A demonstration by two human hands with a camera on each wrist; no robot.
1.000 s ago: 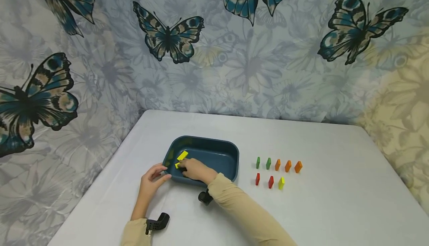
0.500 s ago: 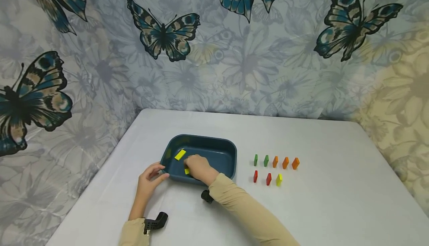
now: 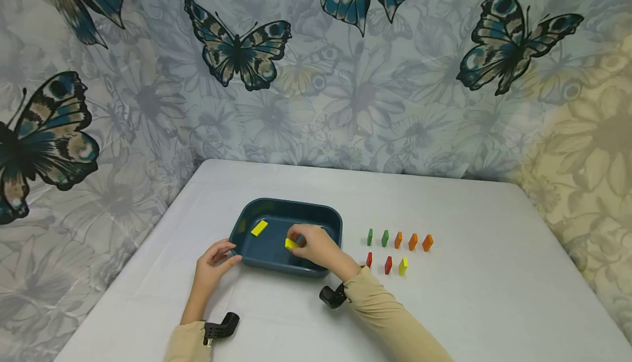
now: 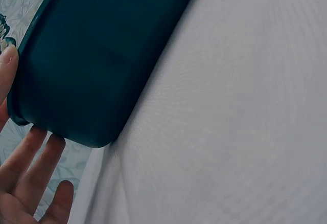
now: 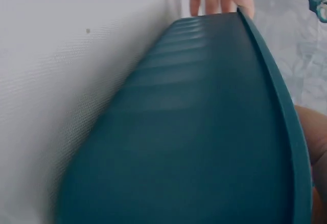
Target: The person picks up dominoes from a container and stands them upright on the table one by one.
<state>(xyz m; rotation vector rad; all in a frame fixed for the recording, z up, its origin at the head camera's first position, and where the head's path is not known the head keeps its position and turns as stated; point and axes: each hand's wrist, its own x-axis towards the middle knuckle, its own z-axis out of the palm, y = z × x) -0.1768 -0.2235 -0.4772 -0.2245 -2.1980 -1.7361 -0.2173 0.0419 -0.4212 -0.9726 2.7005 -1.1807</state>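
Note:
My right hand (image 3: 316,245) is over the dark teal tray (image 3: 276,266), its thumb and fingers pinching a yellow domino block (image 3: 291,244). A second yellow domino block (image 3: 259,228) lies flat on the tray floor to the left. At the tray's front left corner is my left hand (image 3: 213,266), thumb and fingertips touching the outside near the rim. In the left wrist view the fingers (image 4: 36,170) reach fairly straight to the tray's end wall. The right wrist view shows mostly the tray's outer side wall (image 5: 194,111), and the pinched block is hidden there.
Right of the tray, small domino blocks stand upright in two rows on the white table (image 3: 494,274). Behind are green blocks (image 3: 384,238) and orange blocks (image 3: 412,242); in front, red blocks (image 3: 388,265) and a yellow one (image 3: 403,266). A patterned backdrop (image 3: 345,104) rises behind.
My right hand has moved rightward across the tray with one yellow domino block, away from the other, which stays on the tray floor. My left hand keeps its place at the corner.

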